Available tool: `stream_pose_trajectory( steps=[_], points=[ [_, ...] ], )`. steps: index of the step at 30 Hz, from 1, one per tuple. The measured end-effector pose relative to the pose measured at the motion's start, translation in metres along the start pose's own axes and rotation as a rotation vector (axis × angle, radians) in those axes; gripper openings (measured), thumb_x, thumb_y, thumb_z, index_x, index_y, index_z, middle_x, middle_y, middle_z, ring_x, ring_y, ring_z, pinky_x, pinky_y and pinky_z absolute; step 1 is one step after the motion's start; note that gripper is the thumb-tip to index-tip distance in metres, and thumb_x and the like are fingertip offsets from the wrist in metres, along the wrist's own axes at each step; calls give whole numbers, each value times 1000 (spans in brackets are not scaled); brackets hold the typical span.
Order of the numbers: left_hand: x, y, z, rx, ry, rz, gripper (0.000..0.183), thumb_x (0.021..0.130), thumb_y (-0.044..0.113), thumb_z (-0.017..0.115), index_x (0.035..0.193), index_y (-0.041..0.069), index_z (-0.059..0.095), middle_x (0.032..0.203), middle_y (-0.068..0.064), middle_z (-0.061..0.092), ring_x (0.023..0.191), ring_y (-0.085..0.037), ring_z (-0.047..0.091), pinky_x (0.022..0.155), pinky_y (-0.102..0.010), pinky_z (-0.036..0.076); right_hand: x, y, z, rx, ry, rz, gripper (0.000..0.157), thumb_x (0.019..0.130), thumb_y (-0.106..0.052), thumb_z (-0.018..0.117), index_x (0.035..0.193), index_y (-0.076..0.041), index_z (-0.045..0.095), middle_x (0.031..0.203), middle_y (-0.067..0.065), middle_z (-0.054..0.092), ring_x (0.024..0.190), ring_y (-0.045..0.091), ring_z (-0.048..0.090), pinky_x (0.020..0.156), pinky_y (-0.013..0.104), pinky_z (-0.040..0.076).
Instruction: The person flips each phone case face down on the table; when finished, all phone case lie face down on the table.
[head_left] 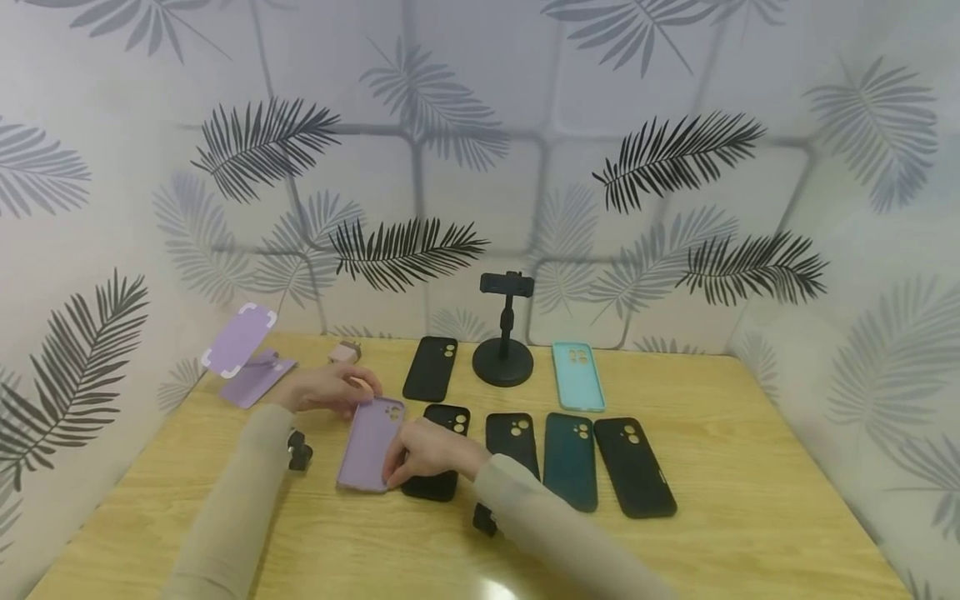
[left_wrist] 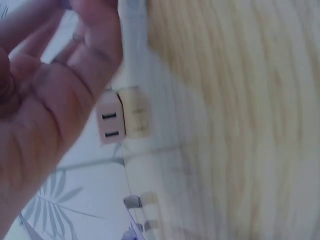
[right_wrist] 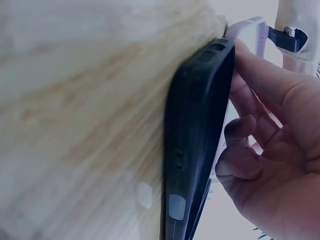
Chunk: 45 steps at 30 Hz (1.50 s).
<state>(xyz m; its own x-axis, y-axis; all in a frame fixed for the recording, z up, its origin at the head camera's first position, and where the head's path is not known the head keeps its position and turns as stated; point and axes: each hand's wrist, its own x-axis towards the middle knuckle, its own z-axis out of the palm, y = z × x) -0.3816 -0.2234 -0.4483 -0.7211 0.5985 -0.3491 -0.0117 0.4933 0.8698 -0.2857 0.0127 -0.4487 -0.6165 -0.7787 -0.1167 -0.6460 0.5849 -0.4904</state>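
Observation:
A lavender phone case [head_left: 370,442] lies at the left end of the front row, its camera cutouts at the far end. My left hand [head_left: 330,389] holds its far left corner with curled fingers; in the left wrist view the fingertips run out of frame. At the near right corner, my right hand [head_left: 427,451] pinches the case's edge between thumb and fingers. A black phone case [right_wrist: 192,110] lies right beside the right hand, partly hidden under it in the head view. Behind the left hand sits a pink charger plug [head_left: 346,352] with two ports.
To the right lie a black case [head_left: 517,437], a dark teal case [head_left: 570,462] and another black case [head_left: 636,468]. Farther back are a black case [head_left: 431,368], a black phone stand [head_left: 503,362] and a light blue case [head_left: 578,379]. A lavender stand [head_left: 240,340] occupies the back left.

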Motion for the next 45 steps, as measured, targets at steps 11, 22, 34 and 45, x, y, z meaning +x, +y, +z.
stream_pose_trajectory(
  steps=[11,22,34,45],
  points=[
    [-3,1,-6,-85,42,72,32,98,19,62,118,-6,61,82,1,63,65,-8,56,59,-21,50,-3,5,-5,124,-33,-26,22,89,-40,72,92,-20,81,79,-16,73,67,-8,57,62,11,49],
    [2,11,1,47,201,115,42,94,26,68,113,-11,65,67,-1,61,56,-10,53,54,-26,51,-7,2,2,458,26,37,38,98,-46,55,92,-17,78,83,-3,76,65,10,67,58,25,55],
    [14,18,12,46,285,121,42,89,30,74,107,-7,69,65,-3,62,54,-11,54,52,-25,50,-21,-5,14,1029,185,189,31,95,-25,66,113,1,71,97,15,74,87,27,74,75,38,62],
    [13,15,18,94,222,137,36,92,25,71,119,2,68,96,-7,70,75,-14,62,68,-30,56,-25,-10,23,1160,310,285,29,92,-9,69,117,5,66,99,18,74,77,20,72,71,35,62]
  ],
)
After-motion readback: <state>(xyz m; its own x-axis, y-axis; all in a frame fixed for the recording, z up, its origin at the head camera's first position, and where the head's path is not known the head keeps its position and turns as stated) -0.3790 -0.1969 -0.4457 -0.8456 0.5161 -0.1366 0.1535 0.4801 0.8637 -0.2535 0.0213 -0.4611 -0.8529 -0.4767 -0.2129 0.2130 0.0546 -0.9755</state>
